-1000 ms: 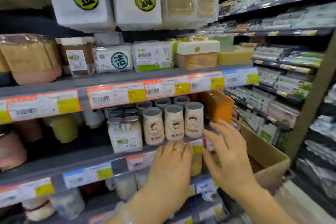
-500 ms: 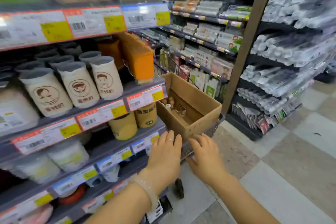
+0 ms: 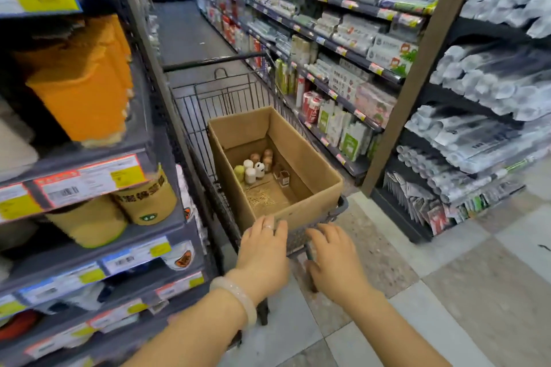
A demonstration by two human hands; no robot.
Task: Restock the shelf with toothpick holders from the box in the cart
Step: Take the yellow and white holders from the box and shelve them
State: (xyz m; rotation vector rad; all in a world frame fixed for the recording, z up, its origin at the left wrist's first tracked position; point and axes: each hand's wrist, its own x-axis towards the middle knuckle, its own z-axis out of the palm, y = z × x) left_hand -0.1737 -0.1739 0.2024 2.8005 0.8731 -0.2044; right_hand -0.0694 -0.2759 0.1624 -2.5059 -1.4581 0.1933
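An open cardboard box (image 3: 310,170) sits in a black wire cart (image 3: 226,98) in the aisle ahead. Several small toothpick holders (image 3: 253,170), white, brown and pale green, stand at the box's far bottom, with loose toothpicks (image 3: 262,198) scattered nearer. My left hand (image 3: 264,250), with a ring and a pale bracelet, hovers just before the box's near edge, fingers relaxed and holding nothing. My right hand (image 3: 335,256) is beside it, fingers loosely spread over the cart's near end, also holding nothing.
The shelf (image 3: 89,176) on my left carries orange packs (image 3: 83,89) above and tan tubs (image 3: 146,202) below, with price tags along the edges. Shelves of wrapped goods (image 3: 343,39) line the aisle's right side. A brown post (image 3: 423,74) stands right of the cart. Tiled floor (image 3: 447,292) spreads lower right.
My view has swung right, from the shelf with the cartoon-faced holders to the cart and box. Both hands left the shelf and now reach toward the box's near edge.
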